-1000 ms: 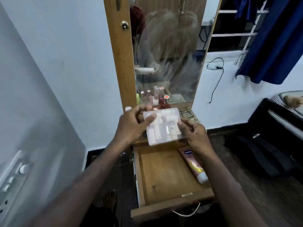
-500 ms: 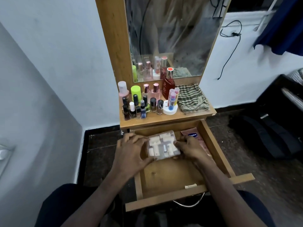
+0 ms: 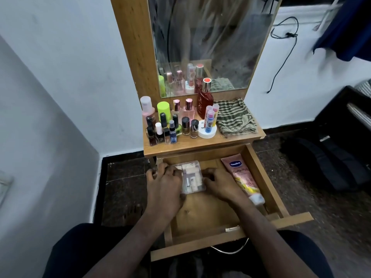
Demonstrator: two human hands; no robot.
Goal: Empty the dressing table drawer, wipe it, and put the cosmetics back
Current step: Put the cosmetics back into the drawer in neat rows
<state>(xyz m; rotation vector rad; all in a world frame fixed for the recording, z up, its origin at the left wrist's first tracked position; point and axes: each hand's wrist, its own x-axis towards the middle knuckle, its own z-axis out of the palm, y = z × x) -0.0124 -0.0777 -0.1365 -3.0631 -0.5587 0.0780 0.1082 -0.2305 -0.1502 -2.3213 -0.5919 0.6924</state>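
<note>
Since half a second before, the clear plastic case [image 3: 190,177] had gone from mid-drawer toward the back left of the open drawer [image 3: 208,215], and a second before that it had been held up in front of the mirror [image 3: 210,43]. It lay on the drawer floor, its far end close under the tabletop edge, with small pale tubes and bottles showing through the lid. The left hand [image 3: 163,185] gripped its left side, fingers curled over the edge; the right hand [image 3: 220,183] held its right side with bent fingertips against the case, so both hands were clamped on it.

Just right of the right hand, a pink tube [image 3: 242,177] lay along the drawer's right wall, cap toward the person, reading "Vaseline" on a blue badge and "Gluta-Hya" below it. A white cord [image 3: 230,250] looped under the drawer front.

On the tabletop [image 3: 200,145] above stood a cluster of nail polish bottles [image 3: 162,131], a lime green cylinder [image 3: 163,110], a pink bottle with a white cap [image 3: 147,110], two pink perfume bottles [image 3: 187,111], a red bottle [image 3: 204,99], and a white round stand [image 3: 207,131] holding coloured tubes, its lettering partly legible as "NAIL". A checked green cloth [image 3: 234,117] lay crumpled at the right. A black cable [image 3: 285,51] hung on the white wall [image 3: 70,63], and a dark bag [image 3: 329,161] sat on the floor to the right.
</note>
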